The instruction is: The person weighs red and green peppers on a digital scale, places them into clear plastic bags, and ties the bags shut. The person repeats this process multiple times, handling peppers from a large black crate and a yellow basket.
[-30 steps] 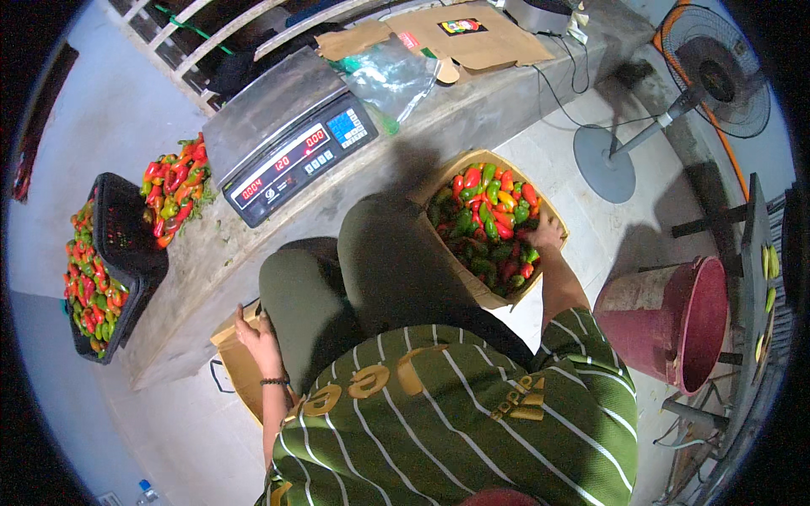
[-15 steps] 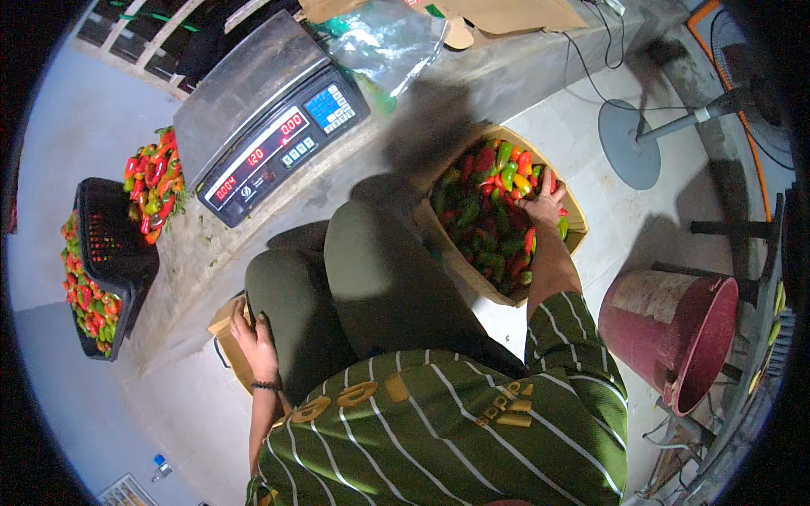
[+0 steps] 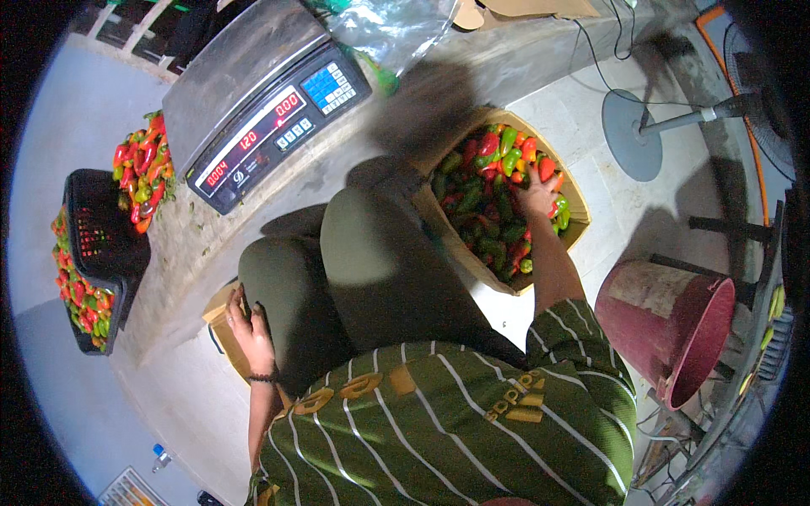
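Note:
My right hand reaches into a cardboard box full of red, green and orange peppers. Its fingers are spread over the peppers near the box's right side, and a red pepper shows at the fingertips. No firm grip is visible. My left hand lies against the outer side of my left leg with its fingers stretched out, holding nothing. Just beside it, partly hidden, is a second cardboard box on the floor.
A digital scale stands on the concrete ledge, with loose peppers to its left. Farther left is a black crate with more peppers. A clear plastic bag lies behind. Right: a fan base and a dark red bucket.
My right hand has shifted slightly among the peppers, and its fingers have spread around a red one. My left hand stays beside my leg. The whole view has tilted a little.

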`<control>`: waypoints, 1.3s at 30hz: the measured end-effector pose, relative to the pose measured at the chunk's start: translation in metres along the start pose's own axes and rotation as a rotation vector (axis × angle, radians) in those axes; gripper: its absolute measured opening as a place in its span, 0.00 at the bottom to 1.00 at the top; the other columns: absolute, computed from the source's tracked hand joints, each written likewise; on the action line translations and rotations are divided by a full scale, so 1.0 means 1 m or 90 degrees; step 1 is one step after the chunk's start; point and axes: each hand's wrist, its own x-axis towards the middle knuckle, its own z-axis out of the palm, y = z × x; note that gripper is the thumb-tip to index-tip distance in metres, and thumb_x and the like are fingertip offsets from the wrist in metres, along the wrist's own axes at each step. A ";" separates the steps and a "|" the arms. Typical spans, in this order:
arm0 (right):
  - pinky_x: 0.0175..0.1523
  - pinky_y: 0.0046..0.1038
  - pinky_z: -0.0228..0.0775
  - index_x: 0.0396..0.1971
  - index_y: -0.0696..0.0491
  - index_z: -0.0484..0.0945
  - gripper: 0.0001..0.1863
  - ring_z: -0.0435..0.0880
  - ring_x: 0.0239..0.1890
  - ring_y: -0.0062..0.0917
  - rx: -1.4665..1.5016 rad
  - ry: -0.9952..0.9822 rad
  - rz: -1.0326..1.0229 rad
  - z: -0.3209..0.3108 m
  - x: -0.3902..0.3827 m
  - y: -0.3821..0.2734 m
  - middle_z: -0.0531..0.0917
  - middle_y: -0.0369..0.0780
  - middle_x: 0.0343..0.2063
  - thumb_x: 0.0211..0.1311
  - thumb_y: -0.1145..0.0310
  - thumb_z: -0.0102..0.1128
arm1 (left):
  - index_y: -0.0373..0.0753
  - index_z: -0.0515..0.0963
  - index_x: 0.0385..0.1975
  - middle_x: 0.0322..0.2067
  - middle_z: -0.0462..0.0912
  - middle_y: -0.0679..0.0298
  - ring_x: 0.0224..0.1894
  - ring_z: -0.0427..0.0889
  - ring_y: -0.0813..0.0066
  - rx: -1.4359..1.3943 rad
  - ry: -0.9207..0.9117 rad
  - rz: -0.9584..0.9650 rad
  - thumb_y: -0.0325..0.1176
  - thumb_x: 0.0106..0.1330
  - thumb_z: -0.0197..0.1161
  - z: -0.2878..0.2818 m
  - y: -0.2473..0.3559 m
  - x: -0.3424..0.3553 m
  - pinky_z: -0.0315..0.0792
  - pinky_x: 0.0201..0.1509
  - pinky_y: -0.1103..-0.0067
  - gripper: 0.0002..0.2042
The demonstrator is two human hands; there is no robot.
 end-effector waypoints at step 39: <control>0.47 0.27 0.68 0.39 0.56 0.73 0.15 0.77 0.40 0.25 0.891 -0.612 -0.205 -0.072 -0.092 -0.023 0.79 0.38 0.37 0.49 0.69 0.60 | 0.34 0.67 0.48 0.49 0.69 0.52 0.53 0.66 0.60 0.073 0.027 0.152 0.24 0.55 0.51 -0.009 0.030 0.005 0.58 0.58 0.71 0.18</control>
